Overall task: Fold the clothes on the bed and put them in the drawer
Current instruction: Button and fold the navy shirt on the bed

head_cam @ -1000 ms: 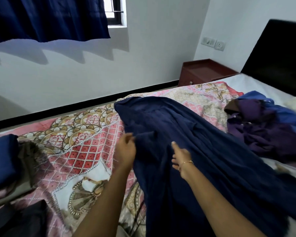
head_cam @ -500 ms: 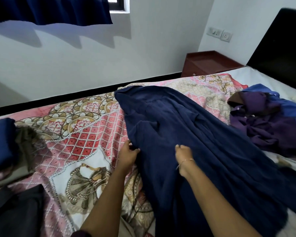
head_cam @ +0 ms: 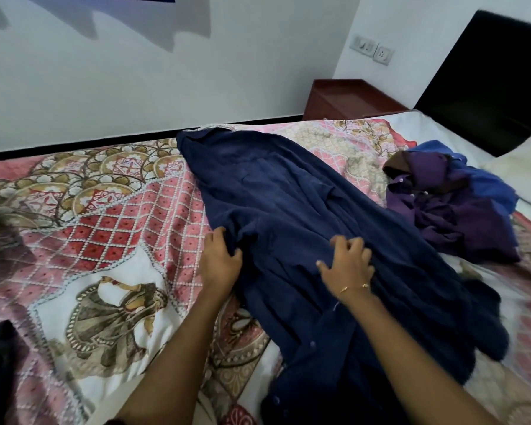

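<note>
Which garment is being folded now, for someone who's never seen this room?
On the bed's patterned bedspread, find the long navy garment spread across the middle. The left hand grips its edge and the right hand rests on top. Unlike the crumpled purple and blue pile nearer the headboard, it lies laid out flat.

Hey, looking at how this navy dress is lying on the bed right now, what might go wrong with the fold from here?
1. The navy dress lies bunched and creased, so a fold now may lock wrinkles in.
2. The left hand grips only its edge while the right hand rests spread on top; pulling may drag it askew.
3. Its far side lies close to the purple clothes, which could get caught up.
</note>
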